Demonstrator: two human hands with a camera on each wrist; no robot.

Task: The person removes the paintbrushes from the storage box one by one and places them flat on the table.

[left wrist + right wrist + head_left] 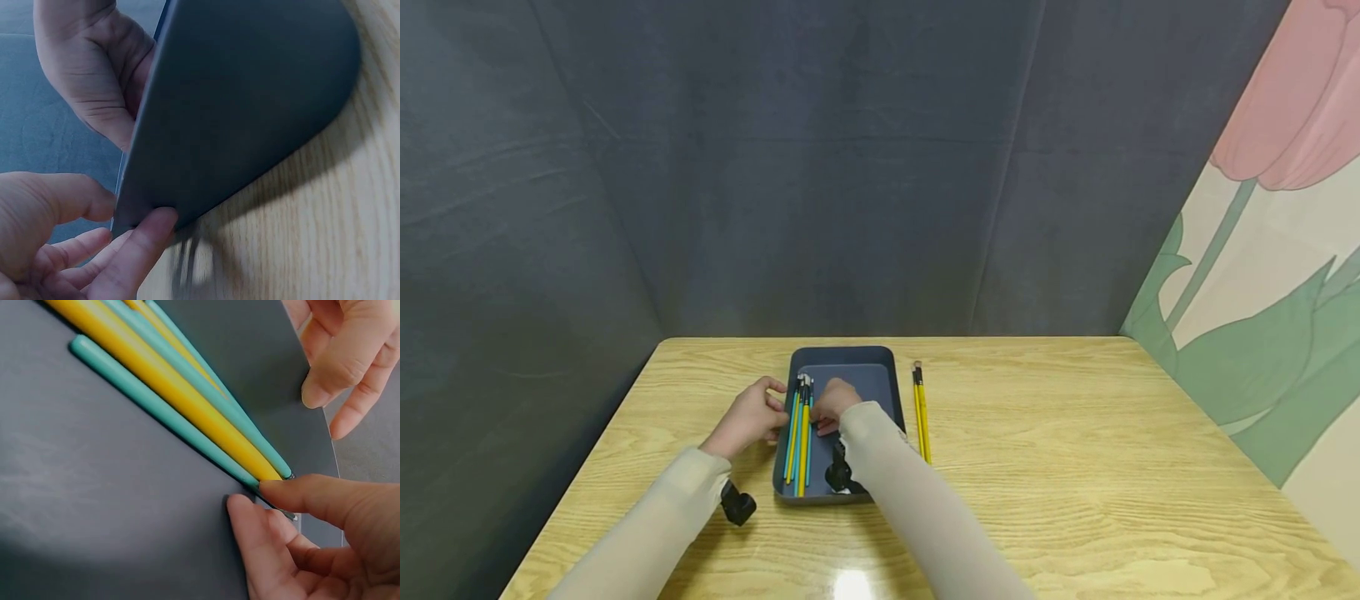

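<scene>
A: Beyond our fingertips we see a dark blue-grey curtain (820,167), and under them a wood-grain table (1075,483). A tulip-patterned wall hanging (1292,117) rises far to their right.

B: What does our left hand (751,419) do?

A: It grips the left wall of a dark grey tray (868,379), thumb inside, fingertips outside.

B: And our right hand (837,400)?

A: Its fingers are bent inside the tray. The thumb touches a turquoise-handled paintbrush (156,403) near the ferrule, the index fingertip just beside; whether they pinch it, we cannot tell.

B: The others?

A: Yellow-handled paintbrushes (804,450) lie alongside it, between our two hands. Two loose yellow paintbrushes (923,417) lie right of our fingers, outside the tray.
</scene>
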